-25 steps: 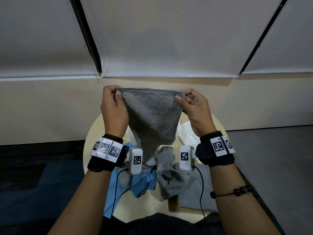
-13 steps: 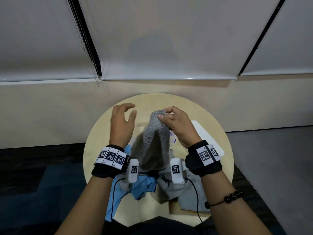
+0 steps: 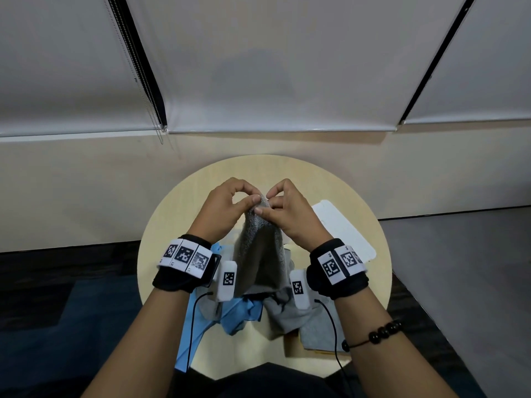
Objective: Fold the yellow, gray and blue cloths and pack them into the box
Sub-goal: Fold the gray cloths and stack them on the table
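On my head view I see both hands meeting above the middle of the round table (image 3: pixel 172 219). My left hand (image 3: pixel 222 209) has thumb and forefinger curled into a ring, pinching the top of the gray cloth (image 3: pixel 258 257). My right hand (image 3: pixel 291 218) pinches the same peak from the 3 o'clock side, its other fingers bent. The cloth hangs doubled between my wrists, its lower edge over the pile. The blue cloth (image 3: pixel 241 314) lies crumpled at 7 o'clock, spilling over the table rim. A lighter gray garment (image 3: pixel 290 318) sits at 5 o'clock. A flat white piece (image 3: pixel 346 235) lies at 2 o'clock.
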`<state>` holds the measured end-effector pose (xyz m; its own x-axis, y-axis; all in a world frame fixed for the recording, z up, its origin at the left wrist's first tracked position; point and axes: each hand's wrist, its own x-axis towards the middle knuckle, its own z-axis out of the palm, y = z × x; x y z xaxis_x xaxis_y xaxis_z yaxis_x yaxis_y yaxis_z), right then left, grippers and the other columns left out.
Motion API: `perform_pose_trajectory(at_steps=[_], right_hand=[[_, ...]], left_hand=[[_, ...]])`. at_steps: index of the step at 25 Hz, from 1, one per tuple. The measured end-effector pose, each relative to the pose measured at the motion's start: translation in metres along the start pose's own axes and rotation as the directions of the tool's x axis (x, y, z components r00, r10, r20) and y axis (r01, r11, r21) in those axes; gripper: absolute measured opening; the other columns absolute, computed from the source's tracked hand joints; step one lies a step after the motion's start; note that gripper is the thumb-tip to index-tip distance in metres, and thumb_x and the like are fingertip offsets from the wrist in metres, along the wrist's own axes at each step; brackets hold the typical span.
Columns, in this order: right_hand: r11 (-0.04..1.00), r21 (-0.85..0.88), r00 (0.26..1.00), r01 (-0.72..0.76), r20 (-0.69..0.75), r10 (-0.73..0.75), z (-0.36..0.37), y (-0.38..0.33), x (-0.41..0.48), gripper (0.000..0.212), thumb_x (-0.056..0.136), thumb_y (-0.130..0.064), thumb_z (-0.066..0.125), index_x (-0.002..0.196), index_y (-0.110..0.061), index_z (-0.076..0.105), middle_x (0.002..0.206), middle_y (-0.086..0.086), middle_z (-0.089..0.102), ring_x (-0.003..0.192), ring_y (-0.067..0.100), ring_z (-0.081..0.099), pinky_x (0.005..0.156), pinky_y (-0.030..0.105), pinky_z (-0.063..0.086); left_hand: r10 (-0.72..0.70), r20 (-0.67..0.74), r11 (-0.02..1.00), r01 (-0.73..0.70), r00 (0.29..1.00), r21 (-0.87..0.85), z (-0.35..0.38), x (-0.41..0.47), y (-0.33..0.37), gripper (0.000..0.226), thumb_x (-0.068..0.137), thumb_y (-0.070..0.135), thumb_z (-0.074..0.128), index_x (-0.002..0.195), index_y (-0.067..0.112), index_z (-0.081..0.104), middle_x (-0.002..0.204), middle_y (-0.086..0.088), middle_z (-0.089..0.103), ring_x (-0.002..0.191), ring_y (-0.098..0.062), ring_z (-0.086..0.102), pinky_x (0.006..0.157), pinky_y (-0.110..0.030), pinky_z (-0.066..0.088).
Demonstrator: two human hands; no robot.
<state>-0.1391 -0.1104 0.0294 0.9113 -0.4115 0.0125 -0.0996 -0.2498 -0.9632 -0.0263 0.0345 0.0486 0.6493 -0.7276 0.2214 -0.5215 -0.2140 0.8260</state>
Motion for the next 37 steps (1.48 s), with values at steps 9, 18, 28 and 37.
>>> perform_pose_trajectory(at_steps=[9, 18, 28, 37], right_hand=[[0.811, -0.584, 0.975, -0.042, 0.155, 0.162, -0.007, 0.069, -0.015, 0.021, 0.095, -0.002, 0.046, 0.083, -0.012, 0.060, 0.085, 0.007, 0.063, 0.081, 0.024, 0.059, 0.069, 0.029, 0.043], [0.833, -0.493, 0.933, -0.252, 0.106, 0.345, -0.009, 0.117, -0.024, 0.022, 0.095, -0.004, 0.045, 0.084, -0.023, 0.048, 0.081, 0.001, 0.054, 0.079, 0.023, 0.052, 0.068, 0.031, 0.041], [0.732, -0.577, 0.932, -0.362, -0.228, 0.281, -0.028, 0.122, -0.011, 0.025, 0.091, 0.001, 0.053, 0.088, -0.013, 0.074, 0.098, 0.012, 0.059, 0.092, 0.028, 0.056, 0.072, 0.027, 0.044], [0.825, 0.085, 0.805, -0.558, -0.187, 0.563, -0.014, 0.118, 0.000, 0.026, 0.096, -0.014, 0.063, 0.111, 0.007, 0.062, 0.101, 0.024, 0.070, 0.088, 0.034, 0.071, 0.080, 0.040, 0.061]], left_hand=[[0.233, -0.486, 0.972, -0.182, 0.842, 0.150, -0.055, 0.009, 0.039, 0.005, 0.103, 0.022, 0.051, 0.104, 0.020, 0.055, 0.093, 0.012, 0.057, 0.088, 0.013, 0.051, 0.078, -0.004, 0.040], [0.156, -0.554, 0.975, -0.037, 0.818, 0.219, -0.055, 0.022, 0.012, 0.010, 0.101, 0.024, 0.049, 0.102, 0.016, 0.055, 0.091, 0.003, 0.061, 0.082, -0.009, 0.055, 0.075, -0.023, 0.046], [0.018, -0.526, 0.990, 0.060, 0.851, 0.131, -0.054, 0.018, -0.027, 0.011, 0.103, 0.026, 0.048, 0.106, 0.017, 0.055, 0.094, 0.008, 0.061, 0.086, -0.005, 0.057, 0.081, -0.030, 0.049], [0.300, -0.078, 0.947, -0.306, 0.951, -0.096, -0.023, -0.008, 0.049, 0.005, 0.099, 0.022, 0.058, 0.101, 0.025, 0.061, 0.096, 0.015, 0.065, 0.091, -0.001, 0.061, 0.079, -0.012, 0.046]])
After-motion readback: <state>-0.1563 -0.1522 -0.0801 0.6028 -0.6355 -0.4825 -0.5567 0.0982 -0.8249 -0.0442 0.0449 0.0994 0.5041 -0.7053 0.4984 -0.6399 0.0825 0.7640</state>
